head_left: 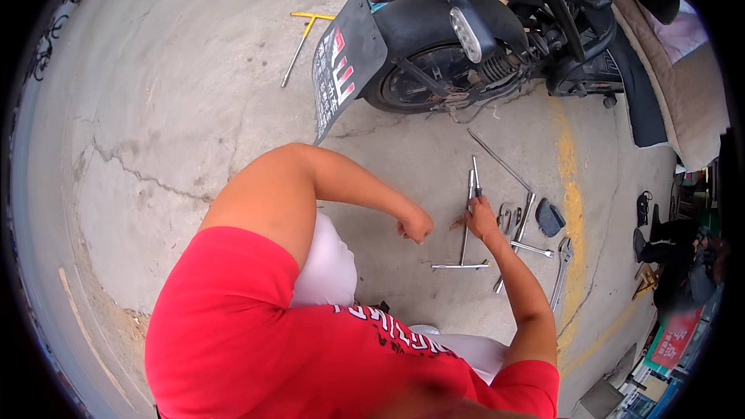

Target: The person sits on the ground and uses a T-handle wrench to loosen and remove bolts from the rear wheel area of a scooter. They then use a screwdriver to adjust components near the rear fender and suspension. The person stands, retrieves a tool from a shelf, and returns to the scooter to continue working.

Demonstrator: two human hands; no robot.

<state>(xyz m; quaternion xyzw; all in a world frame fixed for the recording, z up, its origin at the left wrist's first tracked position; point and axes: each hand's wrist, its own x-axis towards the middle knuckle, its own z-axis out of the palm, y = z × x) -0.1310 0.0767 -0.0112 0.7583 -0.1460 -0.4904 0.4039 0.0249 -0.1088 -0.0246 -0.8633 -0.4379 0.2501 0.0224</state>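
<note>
Over cracked concrete (194, 93), the right hand (483, 219) clasps a screwdriver (477, 181) pointing away from it, the left hand (415, 223) fisted nearby.

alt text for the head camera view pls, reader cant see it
A person in a red short-sleeved shirt has a bare right hand at a slim, dark-handled metal tool, beside silver metal wrenches on grey concrete. The bare left hand is curled, and a black motorbike stands beyond.
</note>
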